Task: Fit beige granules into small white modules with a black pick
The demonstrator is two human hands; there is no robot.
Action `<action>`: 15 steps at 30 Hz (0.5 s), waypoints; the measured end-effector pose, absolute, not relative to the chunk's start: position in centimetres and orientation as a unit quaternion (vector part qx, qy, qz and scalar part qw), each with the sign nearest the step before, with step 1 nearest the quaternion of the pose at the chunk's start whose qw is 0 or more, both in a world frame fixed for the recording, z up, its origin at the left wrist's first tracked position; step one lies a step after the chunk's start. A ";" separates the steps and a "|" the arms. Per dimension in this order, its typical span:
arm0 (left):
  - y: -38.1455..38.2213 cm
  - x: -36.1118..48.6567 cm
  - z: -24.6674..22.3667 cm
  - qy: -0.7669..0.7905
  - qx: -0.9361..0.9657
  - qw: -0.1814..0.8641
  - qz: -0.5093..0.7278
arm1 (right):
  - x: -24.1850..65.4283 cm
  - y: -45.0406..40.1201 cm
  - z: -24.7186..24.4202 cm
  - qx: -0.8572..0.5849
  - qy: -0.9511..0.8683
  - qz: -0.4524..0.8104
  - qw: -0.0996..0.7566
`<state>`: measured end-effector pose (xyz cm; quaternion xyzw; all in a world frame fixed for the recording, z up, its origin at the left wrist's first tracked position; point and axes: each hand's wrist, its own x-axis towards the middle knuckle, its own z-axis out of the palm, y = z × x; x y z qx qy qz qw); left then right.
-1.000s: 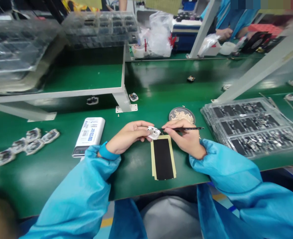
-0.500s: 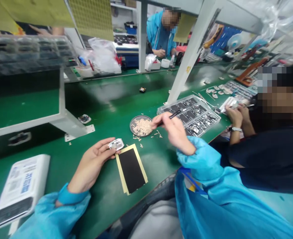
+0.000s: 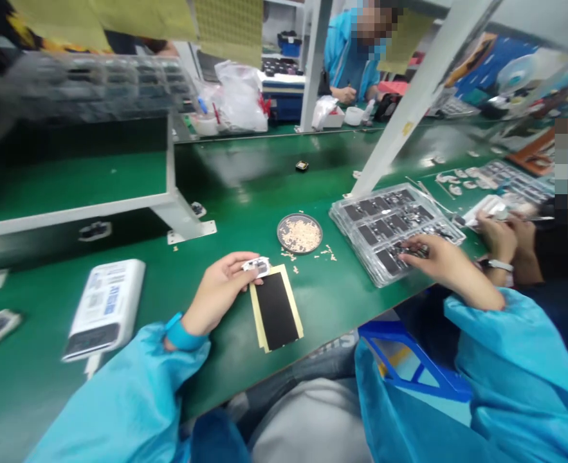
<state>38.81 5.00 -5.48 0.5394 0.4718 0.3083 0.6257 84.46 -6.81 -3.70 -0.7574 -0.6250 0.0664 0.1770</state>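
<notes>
My left hand [image 3: 223, 288] pinches a small white plastic housing [image 3: 256, 266] between thumb and fingers, its inner side up. Just below it lies a black sheet on yellow backing [image 3: 278, 310]. My right hand [image 3: 435, 262] is down at a clear compartment tray [image 3: 356, 257], its fingertips bent together among small dark and silvery parts in the near compartments. Whether a part is between those fingertips is hidden. Between my hands stands a round dark dish [image 3: 278, 236] heaped with tiny beige pieces [image 3: 302, 233], some of them scattered beside it.
A white power bank [image 3: 110, 302] with a cable lies at left. The grey shelf leg [image 3: 182, 218] and slanted post [image 3: 399, 116] rise from the green bench [image 3: 245, 186]. At right, a co-worker's hands [image 3: 500, 238] hold a white part. Another person [image 3: 351, 58] sits across the bench.
My right hand has moved right from the dish to the tray. The thin black tool it held is no longer visible. My left hand keeps the white housing; the view has shifted left.
</notes>
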 end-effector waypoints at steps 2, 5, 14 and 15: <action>4.9 38.8 -5.4 0.466 0.535 0.632 0.313 | 85.1 -6.4 -3.5 -0.761 -0.627 0.053 0.160; 4.7 38.8 -5.2 0.452 0.523 0.645 0.325 | 85.5 -5.5 -2.3 -0.788 -0.604 0.029 0.116; 4.4 39.1 -5.5 0.448 0.524 0.644 0.330 | 70.8 -1.2 0.6 -0.564 -0.778 0.078 0.267; 4.4 39.1 -5.6 0.449 0.529 0.642 0.326 | 68.5 -0.5 0.6 -0.525 -0.798 0.099 0.279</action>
